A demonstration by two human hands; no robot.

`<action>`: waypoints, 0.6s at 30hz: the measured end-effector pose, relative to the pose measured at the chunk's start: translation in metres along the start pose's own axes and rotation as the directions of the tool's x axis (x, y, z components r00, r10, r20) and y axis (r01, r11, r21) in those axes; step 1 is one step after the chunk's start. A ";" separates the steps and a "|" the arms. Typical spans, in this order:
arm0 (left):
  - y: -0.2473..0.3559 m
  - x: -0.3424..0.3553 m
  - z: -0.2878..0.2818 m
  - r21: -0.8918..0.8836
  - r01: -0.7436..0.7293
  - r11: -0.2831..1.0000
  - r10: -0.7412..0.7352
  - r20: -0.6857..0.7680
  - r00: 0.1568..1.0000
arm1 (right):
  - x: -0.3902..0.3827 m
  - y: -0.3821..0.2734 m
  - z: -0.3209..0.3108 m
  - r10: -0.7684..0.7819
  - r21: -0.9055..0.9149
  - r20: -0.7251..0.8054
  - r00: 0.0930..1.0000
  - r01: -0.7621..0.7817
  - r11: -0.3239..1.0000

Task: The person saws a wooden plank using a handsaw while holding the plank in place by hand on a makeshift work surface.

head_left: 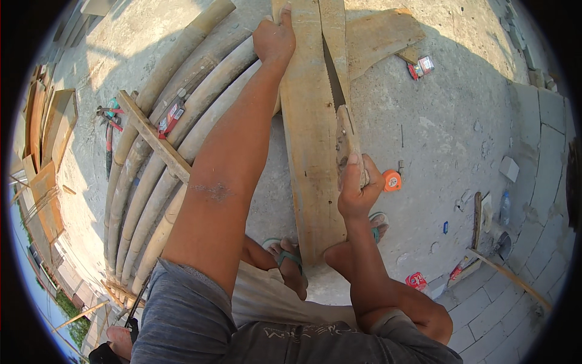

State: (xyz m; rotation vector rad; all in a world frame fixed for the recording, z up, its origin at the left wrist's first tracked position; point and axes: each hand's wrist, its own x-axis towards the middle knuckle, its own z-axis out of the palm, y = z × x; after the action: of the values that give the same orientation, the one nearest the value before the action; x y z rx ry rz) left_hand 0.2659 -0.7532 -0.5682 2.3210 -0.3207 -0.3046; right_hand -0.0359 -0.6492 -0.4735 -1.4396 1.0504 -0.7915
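From my camera I look down on a long plank [309, 151], which lies from far to near across the middle of the scene. The right hand [362, 182] is closed firmly round the wooden handle of a handsaw [345, 139], and the blade goes far into a long slit in the plank. The left hand [276, 37] is at the far part, on the plank's left edge, its fingers curled and the thumb stretched out; I cannot tell whether the fingers close under the edge.

Around them the place is rather crowded. On the left, long round poles [130, 209] lie side by side, and the left arm covers part of them. Across these poles lies a wooden batten [154, 136], with a red packet [171, 118] touching it and pliers [111, 115] near its far end. Just beside the right hand, to the right, an orange tape measure [393, 180] lies on the floor. A sandalled foot [290, 265] is close to the plank's near left side. Far right are a short board [385, 39] and another red-marked pack [421, 67]. A block wall [545, 127] closes the right side, with a plastic bottle [505, 207] near it.
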 end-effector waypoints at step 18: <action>0.004 -0.004 0.007 -0.052 0.049 0.997 -0.046 0.060 0.997 | 0.113 0.013 0.053 0.013 -0.074 -0.051 0.999 -0.017 0.997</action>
State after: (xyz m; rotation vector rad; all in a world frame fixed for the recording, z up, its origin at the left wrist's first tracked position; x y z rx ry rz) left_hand 0.2598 -0.7596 -0.5692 2.2727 -0.2832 -0.4012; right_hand 0.0526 -0.7331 -0.5036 -1.4799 1.1381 -0.7885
